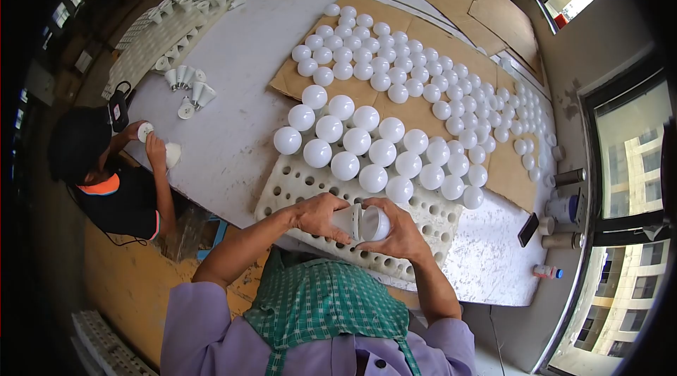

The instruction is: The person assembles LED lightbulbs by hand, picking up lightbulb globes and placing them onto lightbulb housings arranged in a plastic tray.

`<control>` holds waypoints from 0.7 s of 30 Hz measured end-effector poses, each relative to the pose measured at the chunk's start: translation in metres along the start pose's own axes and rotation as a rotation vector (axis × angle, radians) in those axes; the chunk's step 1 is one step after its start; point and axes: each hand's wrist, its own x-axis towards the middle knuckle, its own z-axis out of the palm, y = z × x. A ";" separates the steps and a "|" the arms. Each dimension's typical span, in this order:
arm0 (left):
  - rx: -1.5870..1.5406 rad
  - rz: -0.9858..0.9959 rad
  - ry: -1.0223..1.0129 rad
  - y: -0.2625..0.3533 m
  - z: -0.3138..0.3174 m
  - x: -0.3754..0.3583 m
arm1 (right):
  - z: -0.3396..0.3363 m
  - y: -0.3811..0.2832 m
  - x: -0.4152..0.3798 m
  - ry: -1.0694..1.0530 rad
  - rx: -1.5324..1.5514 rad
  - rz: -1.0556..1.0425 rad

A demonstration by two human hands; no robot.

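My left hand (pixel 319 217) is closed around a white cone-shaped bulb base (pixel 344 221), its wide end turned to the right. My right hand (pixel 403 233) grips a white bulb cover (pixel 374 224), its open rim facing the base. The two parts are very close together, almost rim to rim. Both hands are over the near edge of a white foam tray (pixel 296 189) full of round holes. Rows of glossy white bulb domes (pixel 345 165) stand in the tray just beyond my hands.
Many more white domes (pixel 398 93) cover a cardboard sheet (pixel 493 171) behind the tray. At left, a co-worker (pixel 116 179) holds a round white part, near loose bulb bases (pixel 190 83) and a loaded tray (pixel 166 41). A phone (pixel 527 230) and bottles (pixel 546 272) sit at the right edge.
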 end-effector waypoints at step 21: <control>0.280 0.052 0.004 -0.011 0.015 -0.007 | 0.055 0.009 0.004 0.235 -0.080 -0.490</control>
